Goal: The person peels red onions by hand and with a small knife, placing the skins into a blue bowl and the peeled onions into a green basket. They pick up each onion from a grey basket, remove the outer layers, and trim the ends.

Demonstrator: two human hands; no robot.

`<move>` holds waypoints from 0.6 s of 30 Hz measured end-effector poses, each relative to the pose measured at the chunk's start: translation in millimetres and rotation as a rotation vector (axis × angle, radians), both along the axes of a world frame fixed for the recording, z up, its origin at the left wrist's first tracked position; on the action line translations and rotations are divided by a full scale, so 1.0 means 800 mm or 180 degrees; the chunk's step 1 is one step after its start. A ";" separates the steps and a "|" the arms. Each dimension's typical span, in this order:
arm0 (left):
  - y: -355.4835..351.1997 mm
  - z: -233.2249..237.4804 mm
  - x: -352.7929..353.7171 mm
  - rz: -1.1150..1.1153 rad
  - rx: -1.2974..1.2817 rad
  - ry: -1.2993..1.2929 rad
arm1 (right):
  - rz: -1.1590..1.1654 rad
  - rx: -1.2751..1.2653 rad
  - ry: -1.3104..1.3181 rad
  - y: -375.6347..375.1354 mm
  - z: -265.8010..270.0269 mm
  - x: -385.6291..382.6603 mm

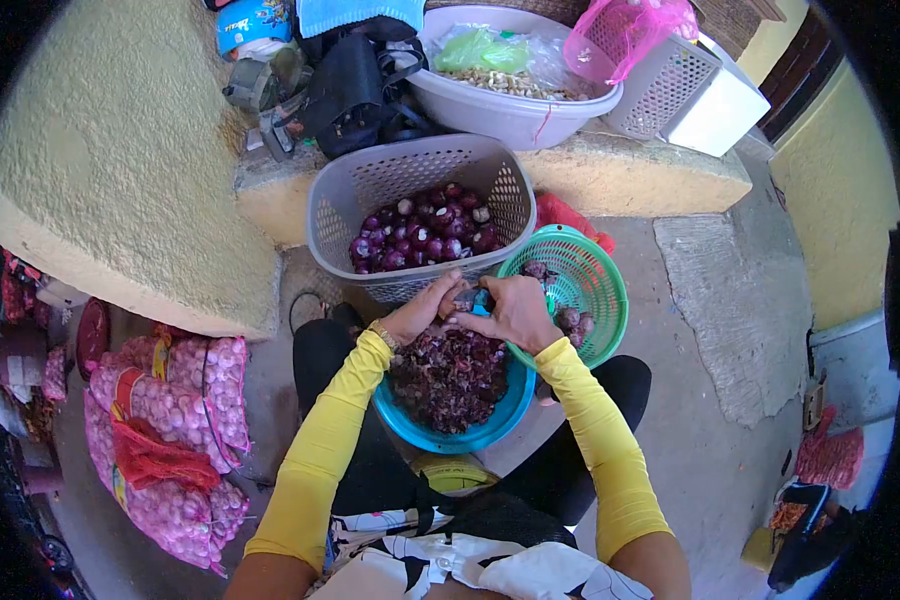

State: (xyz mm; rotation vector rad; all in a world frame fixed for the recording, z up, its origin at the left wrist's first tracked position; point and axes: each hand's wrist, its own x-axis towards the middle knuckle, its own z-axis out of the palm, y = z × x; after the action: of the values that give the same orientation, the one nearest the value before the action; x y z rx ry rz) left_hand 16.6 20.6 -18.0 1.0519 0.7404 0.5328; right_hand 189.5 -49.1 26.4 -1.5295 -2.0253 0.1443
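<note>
Onion (459, 300): one, small, dull brown-purple, rounded; held over the near side of the grey basket's front, at the centre of the view; mostly covered by fingers, so the extent of its skin cannot be told.
Left hand (422, 309): fingers clamped around the onion.
Right hand (522, 311): fingers closed on a blue tool (484, 302), its edge too small to make out; close against the left hand.
From the hands:
- 6 o'clock, just below: blue basin (452, 445), heaped with dark purple peelings (450, 382).
- 3 o'clock, just beside: green basket (602, 283), holding a few dull, brownish-purple bulbs (574, 322).
- 11 o'clock: grey perforated basket (362, 180), holding glossy purple onions (422, 232), some with pale patches.
- Between 1 and 2 o'clock: red netting (572, 214).
- 8 o'clock, well apart: pink mesh sacks (175, 388), filled with bulbs.
</note>
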 end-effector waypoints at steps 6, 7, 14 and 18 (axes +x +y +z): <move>0.010 0.020 -0.018 -0.1029 -0.0436 0.0519 | 0.0024 -0.0160 -0.0202 0.003 -0.009 0.002; 0.012 0.010 -0.016 -0.0957 -0.0380 0.0318 | -0.0009 -0.0141 -0.0192 0.004 -0.013 0.002; 0.007 -0.002 -0.009 -0.0226 0.0110 -0.0038 | -0.0161 -0.0208 0.0519 0.001 -0.027 -0.016; -0.001 -0.007 0.005 0.0303 0.0536 -0.0142 | -0.0277 -0.0460 0.0868 0.003 -0.045 -0.021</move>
State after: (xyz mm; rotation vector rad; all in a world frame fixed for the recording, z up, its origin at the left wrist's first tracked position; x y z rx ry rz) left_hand 20.4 19.9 -23.7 1.1608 0.7179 0.7079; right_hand 172.4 -46.4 -9.7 -1.5868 -1.7632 0.4484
